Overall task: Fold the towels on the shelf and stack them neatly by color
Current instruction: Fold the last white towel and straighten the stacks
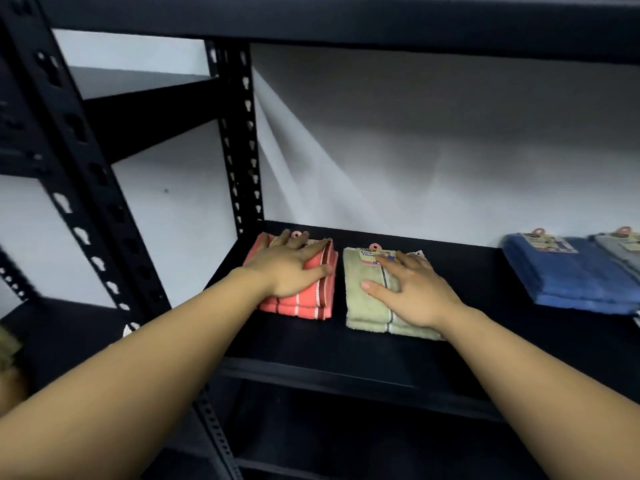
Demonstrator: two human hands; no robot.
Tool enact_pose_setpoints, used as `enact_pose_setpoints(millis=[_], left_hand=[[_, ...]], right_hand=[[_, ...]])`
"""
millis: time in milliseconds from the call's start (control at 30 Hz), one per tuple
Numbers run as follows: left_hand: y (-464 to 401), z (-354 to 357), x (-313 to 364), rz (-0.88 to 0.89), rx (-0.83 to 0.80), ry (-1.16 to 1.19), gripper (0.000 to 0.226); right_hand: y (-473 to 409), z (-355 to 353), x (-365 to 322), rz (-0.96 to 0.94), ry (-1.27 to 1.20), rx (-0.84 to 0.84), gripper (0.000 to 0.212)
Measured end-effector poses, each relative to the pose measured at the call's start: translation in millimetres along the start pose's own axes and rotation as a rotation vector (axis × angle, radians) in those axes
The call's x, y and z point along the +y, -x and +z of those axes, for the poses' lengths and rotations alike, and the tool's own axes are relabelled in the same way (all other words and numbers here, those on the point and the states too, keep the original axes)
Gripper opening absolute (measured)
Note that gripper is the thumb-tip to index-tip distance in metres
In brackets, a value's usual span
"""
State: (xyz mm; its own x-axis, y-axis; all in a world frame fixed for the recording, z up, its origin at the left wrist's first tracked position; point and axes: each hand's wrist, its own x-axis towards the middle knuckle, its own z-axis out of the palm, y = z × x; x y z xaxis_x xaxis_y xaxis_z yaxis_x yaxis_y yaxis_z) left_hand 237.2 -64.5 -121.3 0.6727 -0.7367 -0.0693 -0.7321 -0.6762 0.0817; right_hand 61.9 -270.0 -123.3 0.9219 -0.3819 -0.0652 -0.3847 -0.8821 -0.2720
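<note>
Item: left hand [289, 268] flat, fingers straight, atop folded coral striped terry towels [313, 301], right hand [410, 289] likewise on folded sage-green terry towels [363, 306] alongside, black metal shelf [381, 348]; risk: sideways pressure could skew either stack.

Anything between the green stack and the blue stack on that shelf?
Nothing: in the head view, only bare black shelf separates the green stack from the blue stack.

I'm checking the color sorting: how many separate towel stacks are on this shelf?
4: a pink stack under the left hand, a green stack under the right hand, a blue stack farther right, and a grey stack cut off at the frame edge; more may lie beyond.
</note>
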Motion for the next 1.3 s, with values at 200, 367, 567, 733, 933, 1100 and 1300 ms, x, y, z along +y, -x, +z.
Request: enact_pose_setpoints(millis=[200,367,567,733,933,1100,1300], left_hand=[[3.8,-3.8,-7.0,-0.047,-0.005,-0.031,0.075],[5.0,-5.0,-7.4,-0.036,-0.006,-0.036,0.074],[6.6,-1.4,-8.2,-0.046,-0.005,-0.021,0.075],[4.8,0.7,-2.4,-0.066,-0.004,-0.009,0.075],[5.2,-0.8,-1.1,-0.073,-0.015,0.015,0.074],[2.4,-15.3,13.3,-0.058,0.041,0.129,0.080],[-16.9,-21.0,94.3,0.108,0.081,0.207,0.086]], right_hand=[[-15.7,7.9,-23.9,-0.011,0.005,0.000,0.094],[-21.6,12.3,-26.8,-0.003,0.008,0.011,0.096],[-23.4,13.6,-29.2,0.003,0.012,0.000,0.094],[-27.0,17.1,-38.9,0.017,0.044,-0.002,0.098],[-24.9,11.9,-35.8,-0.006,-0.009,-0.016,0.093],[-22.7,-4.3,-15.7,-0.038,-0.285,0.049,0.076],[-18.8,-28.2,53.1,-0.080,-0.222,0.221,0.063]])
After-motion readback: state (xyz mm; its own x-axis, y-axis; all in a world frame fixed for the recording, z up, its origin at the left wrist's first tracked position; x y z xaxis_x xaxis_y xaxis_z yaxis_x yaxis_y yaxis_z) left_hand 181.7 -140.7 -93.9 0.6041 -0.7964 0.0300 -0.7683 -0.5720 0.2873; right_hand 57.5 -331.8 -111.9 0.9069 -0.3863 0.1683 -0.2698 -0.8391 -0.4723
